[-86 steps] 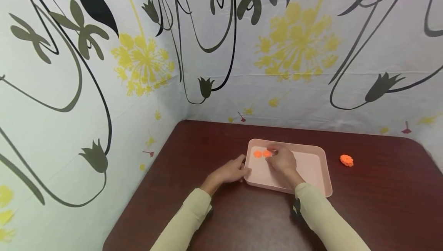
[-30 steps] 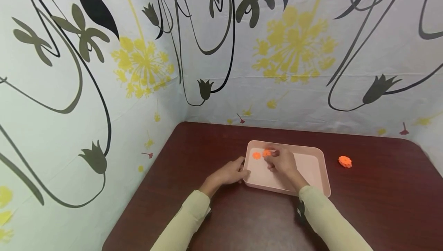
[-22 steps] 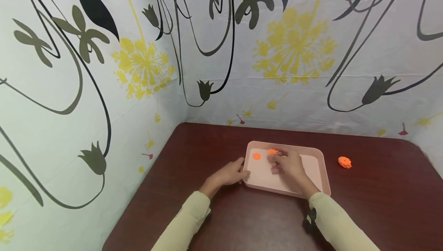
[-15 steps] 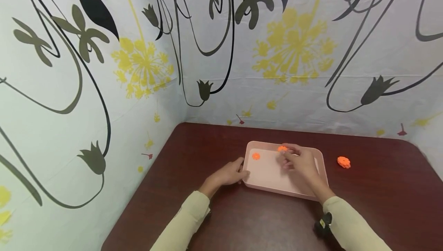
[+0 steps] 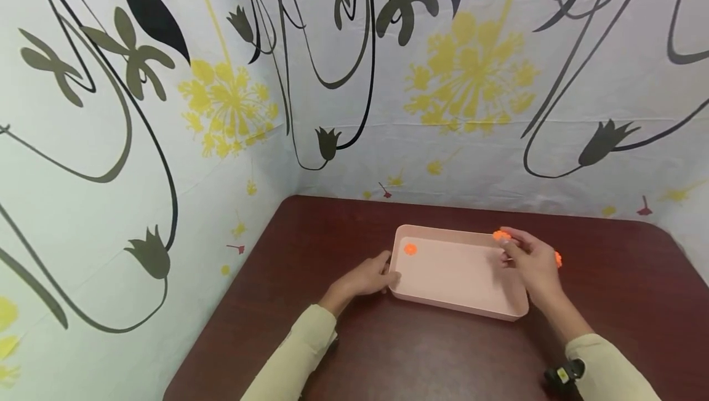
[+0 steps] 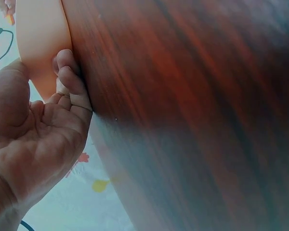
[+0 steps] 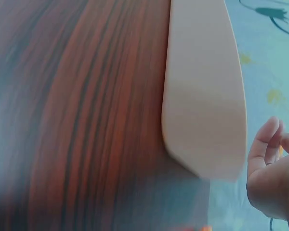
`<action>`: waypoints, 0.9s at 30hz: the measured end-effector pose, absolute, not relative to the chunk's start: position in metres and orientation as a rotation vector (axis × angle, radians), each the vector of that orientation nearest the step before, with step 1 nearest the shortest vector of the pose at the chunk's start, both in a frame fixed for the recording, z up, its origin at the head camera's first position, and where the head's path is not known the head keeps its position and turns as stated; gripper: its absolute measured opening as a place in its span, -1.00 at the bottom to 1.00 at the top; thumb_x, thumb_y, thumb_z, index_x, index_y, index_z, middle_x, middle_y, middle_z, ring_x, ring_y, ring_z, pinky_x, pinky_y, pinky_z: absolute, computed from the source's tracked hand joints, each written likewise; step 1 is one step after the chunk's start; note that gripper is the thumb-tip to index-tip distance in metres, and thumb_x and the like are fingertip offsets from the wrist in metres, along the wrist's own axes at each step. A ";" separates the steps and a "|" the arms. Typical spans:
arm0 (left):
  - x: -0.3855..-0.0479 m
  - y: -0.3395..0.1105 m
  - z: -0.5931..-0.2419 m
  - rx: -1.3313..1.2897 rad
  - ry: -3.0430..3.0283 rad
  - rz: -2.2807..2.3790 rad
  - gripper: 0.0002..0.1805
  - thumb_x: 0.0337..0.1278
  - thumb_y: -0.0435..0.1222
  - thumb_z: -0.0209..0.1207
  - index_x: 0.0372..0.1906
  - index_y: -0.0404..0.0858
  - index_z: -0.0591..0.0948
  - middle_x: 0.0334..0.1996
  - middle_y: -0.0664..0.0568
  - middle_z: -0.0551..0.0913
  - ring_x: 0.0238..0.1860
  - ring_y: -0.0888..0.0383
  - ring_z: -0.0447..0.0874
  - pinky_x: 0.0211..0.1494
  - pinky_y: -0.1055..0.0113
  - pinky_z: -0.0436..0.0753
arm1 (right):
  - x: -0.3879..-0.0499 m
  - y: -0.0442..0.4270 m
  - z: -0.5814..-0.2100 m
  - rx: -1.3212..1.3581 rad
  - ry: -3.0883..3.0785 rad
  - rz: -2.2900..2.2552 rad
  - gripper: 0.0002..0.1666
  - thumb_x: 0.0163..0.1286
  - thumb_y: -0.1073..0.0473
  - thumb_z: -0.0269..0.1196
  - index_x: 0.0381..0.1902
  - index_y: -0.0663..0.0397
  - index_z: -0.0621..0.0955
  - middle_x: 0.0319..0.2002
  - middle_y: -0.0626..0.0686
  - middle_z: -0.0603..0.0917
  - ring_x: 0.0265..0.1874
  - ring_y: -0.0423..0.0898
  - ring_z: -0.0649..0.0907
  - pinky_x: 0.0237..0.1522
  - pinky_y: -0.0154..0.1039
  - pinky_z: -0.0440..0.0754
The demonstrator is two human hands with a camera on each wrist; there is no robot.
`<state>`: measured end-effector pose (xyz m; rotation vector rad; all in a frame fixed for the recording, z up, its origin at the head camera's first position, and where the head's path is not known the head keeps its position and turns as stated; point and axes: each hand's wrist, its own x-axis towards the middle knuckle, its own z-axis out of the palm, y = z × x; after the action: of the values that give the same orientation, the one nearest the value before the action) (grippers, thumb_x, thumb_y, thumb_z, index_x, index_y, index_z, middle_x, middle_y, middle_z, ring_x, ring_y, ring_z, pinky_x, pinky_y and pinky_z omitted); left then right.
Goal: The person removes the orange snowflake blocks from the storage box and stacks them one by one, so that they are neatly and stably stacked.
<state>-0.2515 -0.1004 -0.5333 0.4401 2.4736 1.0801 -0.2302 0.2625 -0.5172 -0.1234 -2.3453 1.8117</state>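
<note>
The pink rectangular tray (image 5: 451, 275) lies on the dark wooden table. At its left end my left hand (image 5: 362, 278) grips the wall, and the left wrist view shows curled fingers (image 6: 70, 79) against the tray's side (image 6: 43, 33). Over the tray's far right corner, my right hand (image 5: 536, 267) pinches an orange flower-shaped piece (image 5: 501, 235) between thumb and fingers. One similar orange piece (image 5: 410, 249) lies flat in the tray's far left corner. Beyond the right hand, a pile of orange flower-shaped pieces (image 5: 558, 259) is mostly hidden.
Behind the table (image 5: 332, 222) hangs a white cloth (image 5: 354, 149) printed with flowers and vines, which also runs along the left side. A black wrist device (image 5: 564, 375) sits at the right sleeve.
My right hand has lifted the second orange piece from beside the first and carried it right, across the tray to its far right corner. The left hand stays on the tray.
</note>
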 end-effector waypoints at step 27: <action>-0.254 -0.099 -0.534 0.427 2.466 1.078 -0.53 0.45 -0.10 0.24 0.27 -0.18 0.40 -0.40 0.10 0.67 -0.45 0.19 0.60 -0.31 0.34 0.59 | -0.221 0.365 -0.543 -0.508 -2.413 1.823 -0.43 0.64 -0.01 0.17 0.52 -0.08 0.48 -0.37 -0.38 0.64 -0.47 -0.31 0.65 -0.42 -0.34 0.72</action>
<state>-0.2540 -0.0992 -0.5337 0.4269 2.4656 1.0775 -0.2213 0.3652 -0.5434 -0.5077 -2.4131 1.8233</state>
